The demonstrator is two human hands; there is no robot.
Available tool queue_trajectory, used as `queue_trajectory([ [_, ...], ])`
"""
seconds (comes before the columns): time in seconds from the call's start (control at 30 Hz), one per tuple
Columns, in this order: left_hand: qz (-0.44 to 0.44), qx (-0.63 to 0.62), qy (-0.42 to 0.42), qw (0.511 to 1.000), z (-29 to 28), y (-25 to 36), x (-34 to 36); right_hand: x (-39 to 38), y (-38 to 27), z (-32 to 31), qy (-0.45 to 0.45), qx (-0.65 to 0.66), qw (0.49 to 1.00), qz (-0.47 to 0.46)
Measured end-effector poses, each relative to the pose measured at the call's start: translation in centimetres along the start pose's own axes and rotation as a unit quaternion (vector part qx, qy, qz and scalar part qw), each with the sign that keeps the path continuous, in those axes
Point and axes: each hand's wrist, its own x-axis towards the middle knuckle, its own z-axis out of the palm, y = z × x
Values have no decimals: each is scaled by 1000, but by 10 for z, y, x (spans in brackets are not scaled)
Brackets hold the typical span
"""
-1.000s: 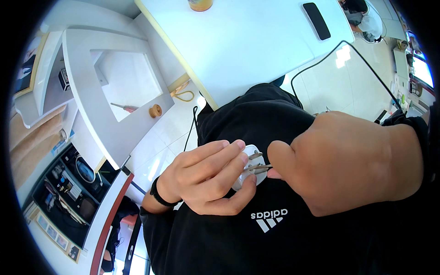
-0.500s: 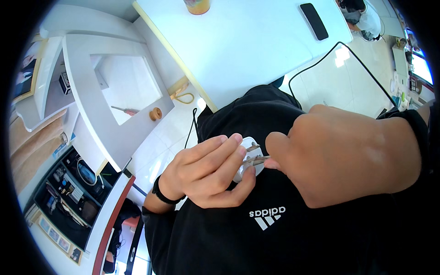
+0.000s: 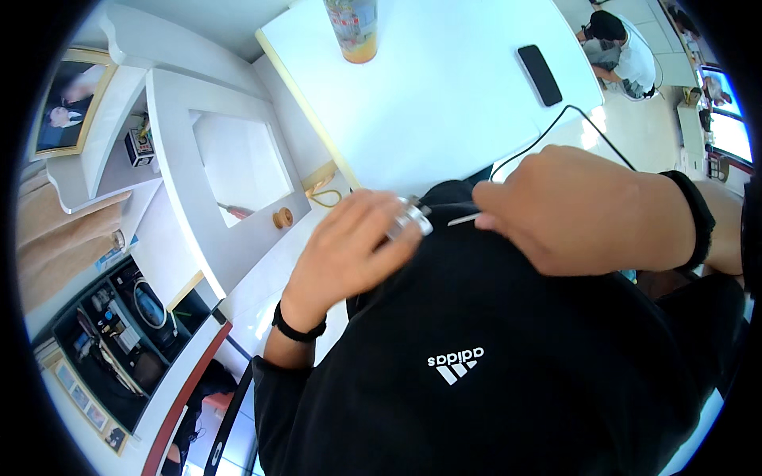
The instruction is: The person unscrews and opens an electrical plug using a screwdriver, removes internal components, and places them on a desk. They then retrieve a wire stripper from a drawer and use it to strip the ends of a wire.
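My left hand (image 3: 345,246) is closed around a small white block with metal parts (image 3: 413,220), which looks like a plug. Motion blurs this hand and the block, and the fingers cover much of it. To the right, my right hand (image 3: 571,210) pinches a thin metal tool (image 3: 463,220) whose narrow tip points at the block, with a gap between them. Most of the tool is hidden in the fist, so its kind does not show. Both hands are over my lap, in front of my black shirt (image 3: 484,309).
Ahead is a white table (image 3: 444,103) with a black phone (image 3: 540,75) and a cup of orange drink (image 3: 353,32). A white cabinet door (image 3: 178,159) with a wooden knob (image 3: 282,218) stands at left. A black cable (image 3: 591,119) hangs at right. A person (image 3: 631,55) sits farther off.
The metal tool has come away from the white block. My left hand has moved up and left with the block, and my right hand has risen too. The view has shifted slightly.
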Motion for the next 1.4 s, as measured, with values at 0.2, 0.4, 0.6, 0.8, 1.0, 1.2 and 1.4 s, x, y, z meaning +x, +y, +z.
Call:
queue_trajectory([
  [0.2,-311,-325,269,852,25,-17,-30,15,48,13,211,140,966,-51],
  [0.4,-216,-395,246,858,32,-14,-1,67,45,64,335,453,799,-210],
  [0.6,-154,-324,234,904,30,-5,11,71,24,62,358,482,776,-194],
  [0.8,-138,-462,271,833,33,-5,25,79,21,69,432,533,699,-199],
  [1.0,-256,-623,255,694,40,-8,29,86,22,69,489,498,693,-182],
  [1.2,-410,-450,227,760,108,-85,12,143,92,76,555,314,770,-23],
  [1.4,-372,-160,163,900,176,-148,-2,232,187,131,570,180,802,-4],
])
